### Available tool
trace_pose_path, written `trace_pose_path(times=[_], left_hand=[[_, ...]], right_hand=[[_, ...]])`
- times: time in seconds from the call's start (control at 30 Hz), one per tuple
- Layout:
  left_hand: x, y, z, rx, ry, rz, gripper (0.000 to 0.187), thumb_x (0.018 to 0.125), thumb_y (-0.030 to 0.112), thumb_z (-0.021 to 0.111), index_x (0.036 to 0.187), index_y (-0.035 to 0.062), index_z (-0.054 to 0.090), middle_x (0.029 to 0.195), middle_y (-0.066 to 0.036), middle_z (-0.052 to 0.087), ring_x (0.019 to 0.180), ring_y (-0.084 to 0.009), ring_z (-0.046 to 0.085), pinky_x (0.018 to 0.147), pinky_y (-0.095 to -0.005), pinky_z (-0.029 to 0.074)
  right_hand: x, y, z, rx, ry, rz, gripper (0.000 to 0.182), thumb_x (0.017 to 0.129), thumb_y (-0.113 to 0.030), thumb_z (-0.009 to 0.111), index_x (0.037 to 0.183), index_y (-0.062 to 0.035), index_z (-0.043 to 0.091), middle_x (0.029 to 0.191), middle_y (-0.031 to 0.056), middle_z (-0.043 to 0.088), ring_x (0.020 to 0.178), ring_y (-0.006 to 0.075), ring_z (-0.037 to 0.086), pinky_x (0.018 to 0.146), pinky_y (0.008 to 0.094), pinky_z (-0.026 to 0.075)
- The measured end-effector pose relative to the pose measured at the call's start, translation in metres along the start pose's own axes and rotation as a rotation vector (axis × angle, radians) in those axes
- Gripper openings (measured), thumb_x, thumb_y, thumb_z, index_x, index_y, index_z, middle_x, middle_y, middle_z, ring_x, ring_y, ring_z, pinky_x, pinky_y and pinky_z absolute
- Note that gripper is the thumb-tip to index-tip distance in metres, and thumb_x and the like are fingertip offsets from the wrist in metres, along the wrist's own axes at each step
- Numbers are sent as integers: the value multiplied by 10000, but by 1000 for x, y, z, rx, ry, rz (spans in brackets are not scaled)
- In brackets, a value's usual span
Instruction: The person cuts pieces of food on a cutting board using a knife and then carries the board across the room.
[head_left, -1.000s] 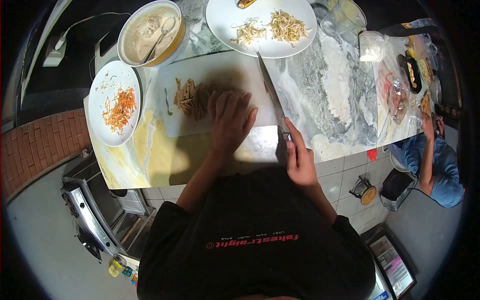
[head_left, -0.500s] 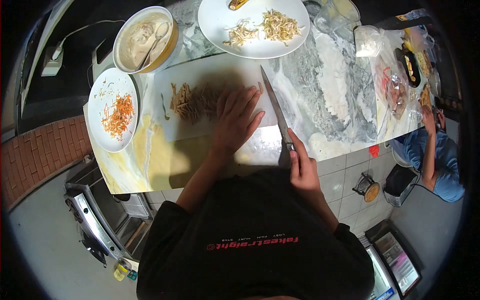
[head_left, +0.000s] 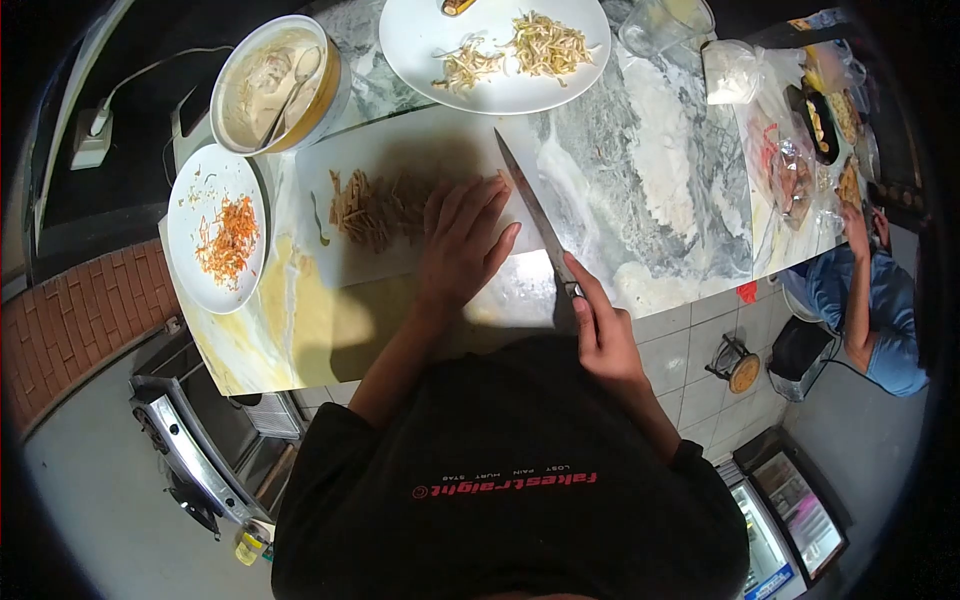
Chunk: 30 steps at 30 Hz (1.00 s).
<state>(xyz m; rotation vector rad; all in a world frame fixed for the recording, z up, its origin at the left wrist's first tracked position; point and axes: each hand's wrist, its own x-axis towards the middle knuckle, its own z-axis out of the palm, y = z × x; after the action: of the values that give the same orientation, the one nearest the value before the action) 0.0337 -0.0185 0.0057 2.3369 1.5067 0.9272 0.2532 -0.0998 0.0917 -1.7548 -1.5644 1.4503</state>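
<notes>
My left hand [head_left: 462, 240] presses down on the right end of a row of brown food strips [head_left: 360, 210], fingers side by side over them and thumb apart. What lies under the fingers is hidden. The strips rest on a white cutting board [head_left: 400, 265], with a thin green strip [head_left: 319, 222] at their left. My right hand [head_left: 605, 340] is closed round the handle of a long knife [head_left: 530, 198]. Its blade slants up and left across the board's right side, close to my left fingertips and a small brown sliver [head_left: 503, 180].
A plate of orange shreds [head_left: 172, 215] stands left, below a bowl [head_left: 338, 85] of pale batter with a spoon. Behind the board is a plate of pale sprouts [head_left: 395, 40]. Plastic bags [head_left: 785, 150] lie right, near a co-worker in a blue shirt [head_left: 890, 320].
The view has shifted slightly, so the table things sit a little further left. My left hand still presses on the strips, and the knife stays beside it in my right hand.
</notes>
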Motion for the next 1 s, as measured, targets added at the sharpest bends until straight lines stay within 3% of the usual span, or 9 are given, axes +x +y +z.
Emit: trace_pose_path(times=[0.17, 0.23, 0.33, 0.57, 0.63, 0.73, 1.0], left_hand=[[5, 2, -6, -21, -19, -14, 490, 864, 183, 799, 1325, 87, 667, 1366, -34, 641, 1296, -265, 573, 1138, -484, 385], [3, 1, -4, -5, -17, -10, 488, 864, 185, 801, 1323, 88, 669, 1368, -35, 641, 1296, -265, 574, 1140, -481, 386], [3, 2, -5, 26, -19, -8, 488, 863, 189, 804, 1322, 89, 670, 1373, -35, 640, 1296, -266, 573, 1141, -480, 387], [4, 1, -4, 18, -15, -1, 488, 861, 189, 806, 1319, 86, 672, 1381, -36, 639, 1310, -262, 562, 1145, -480, 388], [2, 1, -4, 18, -24, -5, 490, 862, 190, 805, 1321, 85, 670, 1384, -36, 638, 1311, -262, 561, 1146, -479, 387], [3, 0, -3, 16, -22, -4, 492, 864, 192, 804, 1323, 83, 666, 1387, -34, 636, 1312, -260, 561, 1149, -478, 385], [1, -1, 0, 20, -8, -2, 484, 873, 203, 799, 1324, 89, 668, 1384, -32, 640, 1311, -258, 564, 1153, -489, 379]], right_hand=[[5, 0, 2, -28, -25, 60, 526, 1086, -76, 452, 1595, -200, 406, 1315, 234, 665, 884, 454, 716, 747, 378, 538], [7, 4, 5, -41, 21, -93, 526, 1087, -81, 453, 1597, -202, 403, 1256, 263, 679, 837, 464, 706, 730, 378, 529], [10, -3, 4, -32, 15, -57, 526, 1086, -79, 454, 1596, -199, 403, 1221, 282, 683, 809, 474, 696, 716, 379, 524], [12, 2, 9, -40, 30, -77, 524, 1086, -79, 453, 1595, -192, 405, 1190, 298, 680, 822, 476, 696, 717, 381, 526], [11, -3, 8, -13, -13, 25, 524, 1086, -78, 450, 1597, -183, 402, 1195, 301, 677, 854, 473, 699, 738, 376, 525], [11, 1, 11, -30, 34, -81, 528, 1084, -73, 446, 1600, -173, 397, 1168, 298, 684, 865, 480, 696, 748, 374, 525], [15, 3, 14, -23, 1, -49, 542, 1083, -68, 442, 1611, -174, 373, 1105, 309, 693, 896, 503, 680, 759, 390, 532]])
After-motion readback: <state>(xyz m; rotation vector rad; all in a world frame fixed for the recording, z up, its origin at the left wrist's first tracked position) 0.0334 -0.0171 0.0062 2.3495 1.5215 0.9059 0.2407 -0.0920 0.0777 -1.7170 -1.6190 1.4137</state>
